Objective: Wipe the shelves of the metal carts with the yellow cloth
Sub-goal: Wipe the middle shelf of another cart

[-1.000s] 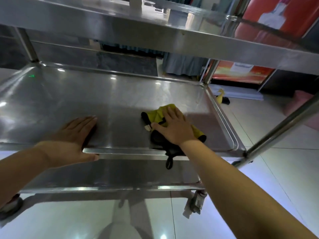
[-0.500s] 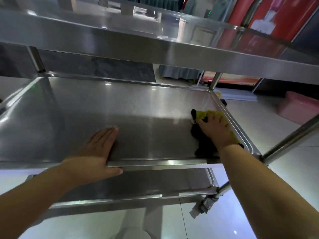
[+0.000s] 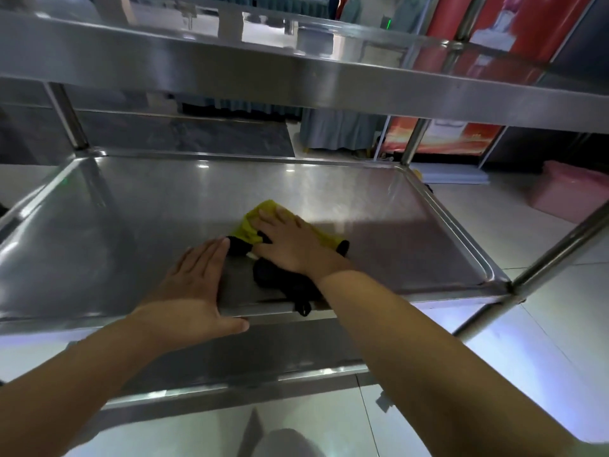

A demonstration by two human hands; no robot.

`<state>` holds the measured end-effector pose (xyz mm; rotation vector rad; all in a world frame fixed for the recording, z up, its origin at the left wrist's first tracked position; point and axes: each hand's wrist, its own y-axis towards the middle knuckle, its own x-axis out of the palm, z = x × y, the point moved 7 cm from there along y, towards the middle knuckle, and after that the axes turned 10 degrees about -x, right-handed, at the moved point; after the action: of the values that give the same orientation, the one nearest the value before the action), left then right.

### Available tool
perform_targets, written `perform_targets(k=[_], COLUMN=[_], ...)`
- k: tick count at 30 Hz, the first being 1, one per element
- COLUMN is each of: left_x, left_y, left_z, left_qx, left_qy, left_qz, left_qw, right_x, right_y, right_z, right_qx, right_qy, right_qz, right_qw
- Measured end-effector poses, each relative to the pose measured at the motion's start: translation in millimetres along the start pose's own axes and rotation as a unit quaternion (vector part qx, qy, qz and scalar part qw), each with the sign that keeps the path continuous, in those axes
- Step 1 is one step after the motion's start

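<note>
Head view: the yellow cloth [image 3: 263, 222], a limp piece with a black part and a black loop hanging over the near rim, is seen lying near the middle of the middle shelf [image 3: 395, 232] of the metal cart, closer to its front edge. It is pressed flat under the right hand [image 3: 290, 245], whose fingers are laid out straight over it rather than curled round it; nothing is pinched or clenched. The left hand [image 3: 194, 285] is rested flat on the shelf at the front rim, fingers straight, thumb out along the edge, its fingertips just beside the black part of the cloth. The cloth is judged to be light, soft and easily bunched, and likely to slide freely over the smooth steel, so it is best governed by an even downward pressure of the palm across its middle. The dangling loop could be caught on the raised rim.
</note>
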<state>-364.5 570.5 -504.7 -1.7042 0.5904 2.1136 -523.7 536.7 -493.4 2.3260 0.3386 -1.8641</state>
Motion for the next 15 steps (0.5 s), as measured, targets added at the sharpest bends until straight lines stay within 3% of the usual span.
perform_targets(k=[5, 10, 15], left_x=[-7, -9, -10], left_y=[-4, -5, -4], left_z=[4, 9, 11], left_qx=[0.006, 0.003, -0.005], left_qy=[-0.024, -0.008, 0.008], left_qz=[0.026, 0.01, 0.003], left_qw=[0.999, 1.0, 1.0], right_x=[-10, -38, -43], right_y=[-50, -116, -177], right_z=[46, 140, 223], right_qx=[0.032, 0.182, 0.272], right_qy=[0.061, 0.088, 0.066], right_qz=[0.021, 0.073, 0.111], right_qw=[0.997, 0.977, 0.953])
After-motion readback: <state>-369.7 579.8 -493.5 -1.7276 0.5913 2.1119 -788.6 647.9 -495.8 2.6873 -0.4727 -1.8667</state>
